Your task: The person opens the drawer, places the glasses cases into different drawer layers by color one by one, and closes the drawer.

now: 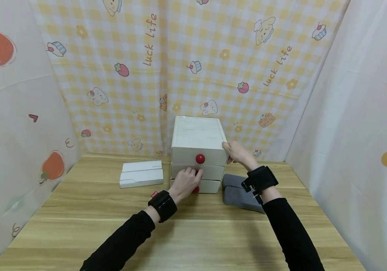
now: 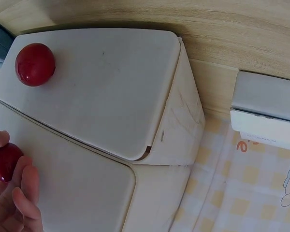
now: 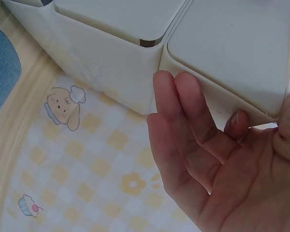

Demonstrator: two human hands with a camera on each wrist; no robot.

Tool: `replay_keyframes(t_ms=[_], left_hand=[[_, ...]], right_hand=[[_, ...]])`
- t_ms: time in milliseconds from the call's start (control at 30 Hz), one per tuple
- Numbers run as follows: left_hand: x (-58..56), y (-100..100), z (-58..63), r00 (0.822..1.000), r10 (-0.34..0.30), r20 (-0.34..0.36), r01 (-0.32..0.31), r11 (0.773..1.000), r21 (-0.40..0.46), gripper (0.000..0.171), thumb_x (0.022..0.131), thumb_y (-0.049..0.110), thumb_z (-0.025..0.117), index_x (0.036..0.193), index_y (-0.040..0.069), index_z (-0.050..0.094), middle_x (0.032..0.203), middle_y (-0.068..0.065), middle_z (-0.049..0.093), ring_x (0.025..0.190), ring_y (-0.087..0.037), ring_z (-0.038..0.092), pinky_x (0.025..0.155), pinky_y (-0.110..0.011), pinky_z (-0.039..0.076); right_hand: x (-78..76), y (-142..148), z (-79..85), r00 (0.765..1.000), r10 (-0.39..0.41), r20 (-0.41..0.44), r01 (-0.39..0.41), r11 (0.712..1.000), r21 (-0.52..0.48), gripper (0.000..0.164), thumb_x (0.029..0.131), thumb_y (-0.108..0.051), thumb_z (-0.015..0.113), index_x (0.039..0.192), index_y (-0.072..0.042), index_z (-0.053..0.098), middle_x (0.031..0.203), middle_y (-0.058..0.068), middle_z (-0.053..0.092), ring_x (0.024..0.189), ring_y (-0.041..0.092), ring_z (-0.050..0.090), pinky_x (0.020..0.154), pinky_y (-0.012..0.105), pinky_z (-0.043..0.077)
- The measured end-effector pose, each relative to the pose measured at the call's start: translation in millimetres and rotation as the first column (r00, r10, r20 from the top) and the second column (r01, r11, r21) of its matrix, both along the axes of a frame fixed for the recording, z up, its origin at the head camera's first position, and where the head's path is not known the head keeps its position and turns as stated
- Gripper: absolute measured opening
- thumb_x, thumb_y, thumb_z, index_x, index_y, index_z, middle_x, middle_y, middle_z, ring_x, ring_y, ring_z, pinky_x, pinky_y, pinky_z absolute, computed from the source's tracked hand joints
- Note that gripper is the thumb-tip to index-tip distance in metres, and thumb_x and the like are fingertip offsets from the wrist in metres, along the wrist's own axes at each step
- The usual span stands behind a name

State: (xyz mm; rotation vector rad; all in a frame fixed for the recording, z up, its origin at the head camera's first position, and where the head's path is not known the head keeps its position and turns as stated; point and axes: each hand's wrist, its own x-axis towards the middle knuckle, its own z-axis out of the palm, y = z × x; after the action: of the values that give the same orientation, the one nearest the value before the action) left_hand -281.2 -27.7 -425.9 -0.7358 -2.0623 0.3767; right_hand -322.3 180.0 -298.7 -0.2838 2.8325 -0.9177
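A white cabinet (image 1: 198, 133) with three stacked drawers, each with a round red knob, stands at the back of the table. My left hand (image 1: 185, 184) is at its front. In the left wrist view, my left fingers (image 2: 29, 186) and thumb pinch the middle drawer's red knob (image 2: 5, 164); the bottom drawer's knob (image 2: 35, 64) is untouched. All the drawers sit flush in the cabinet. My right hand (image 1: 239, 153) holds the cabinet's upper right front corner, thumb at the edge. In the right wrist view its fingers (image 3: 191, 96) lie along the side wall.
Left of the cabinet lies a flat white box (image 1: 141, 176). On the right a dark grey case (image 1: 240, 194) lies partly under my right wrist. Behind the wooden table (image 1: 193, 241) hangs a yellow checked curtain (image 1: 193, 45), with white curtains at both sides.
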Motion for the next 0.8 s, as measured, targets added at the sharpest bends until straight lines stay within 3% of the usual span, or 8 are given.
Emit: replay_keyframes(t_ms=[167,367,667,800], left_hand=[[5.0,0.1,1.6,0.998,-0.058,-0.025,0.058,0.998,0.015,0.014,0.082,0.018,0.070,0.094,0.014,0.064,0.068,0.002,0.066,0.058,-0.010,0.060,0.048,-0.018,0.044],[15.4,0.5,0.8,0.993,-0.114,-0.043,0.117,0.992,0.057,0.020,0.080,0.029,0.071,0.089,0.014,0.063,0.068,0.003,0.067,0.058,-0.010,0.060,0.047,-0.019,0.043],[44.1,-2.1,2.2,0.990,-0.137,0.039,0.134,0.989,0.066,0.020,0.080,0.032,0.070,0.088,0.015,0.064,0.069,0.006,0.068,0.058,-0.008,0.062,0.047,-0.018,0.044],[57.0,-2.7,3.6,0.988,-0.152,0.036,0.150,0.987,0.064,0.019,0.078,0.032,0.071,0.085,0.016,0.063,0.066,0.007,0.067,0.057,-0.007,0.061,0.047,-0.018,0.044]], right_hand=[[2.3,1.0,0.8,1.000,0.019,0.001,-0.019,0.999,-0.029,0.052,0.101,-0.032,0.023,0.114,0.004,0.058,0.073,0.010,0.062,0.064,0.022,0.060,0.057,0.025,0.042],[3.1,2.2,2.0,1.000,0.012,-0.002,-0.012,0.999,-0.033,0.052,0.102,-0.032,0.023,0.119,0.005,0.056,0.079,0.013,0.062,0.068,0.025,0.060,0.059,0.028,0.043],[3.6,0.8,-0.5,1.000,0.004,0.002,-0.004,1.000,-0.015,0.052,0.102,-0.032,0.023,0.118,0.004,0.057,0.077,0.011,0.062,0.063,0.018,0.057,0.057,0.025,0.041],[3.8,0.0,-0.9,1.000,0.007,0.010,-0.007,1.000,-0.026,0.052,0.102,-0.032,0.022,0.117,0.004,0.057,0.079,0.011,0.062,0.063,0.018,0.057,0.058,0.028,0.042]])
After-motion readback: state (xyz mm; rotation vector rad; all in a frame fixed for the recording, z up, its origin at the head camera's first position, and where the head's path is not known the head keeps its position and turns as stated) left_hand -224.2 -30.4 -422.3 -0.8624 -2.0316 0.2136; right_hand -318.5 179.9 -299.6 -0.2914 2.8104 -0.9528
